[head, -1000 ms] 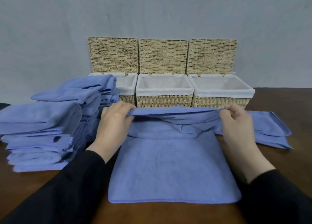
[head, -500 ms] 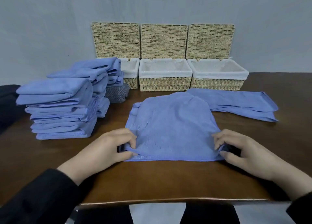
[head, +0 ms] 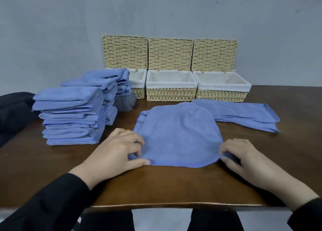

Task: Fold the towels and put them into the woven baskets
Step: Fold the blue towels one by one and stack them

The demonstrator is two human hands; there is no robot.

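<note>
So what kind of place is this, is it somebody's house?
Hard to say; maybe a plain work or practice room. There is a dark brown wooden table, a bare grey wall, stacks of folded blue towels and three lidded woven straw baskets.

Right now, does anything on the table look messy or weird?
A little. One grey striped cloth is tucked among the blue towel stacks, and it doesn't match. A loose blue towel lies rumpled and crooked near the right basket. All three baskets look empty. Both hands pinch the front corners of the towel being folded.
</note>
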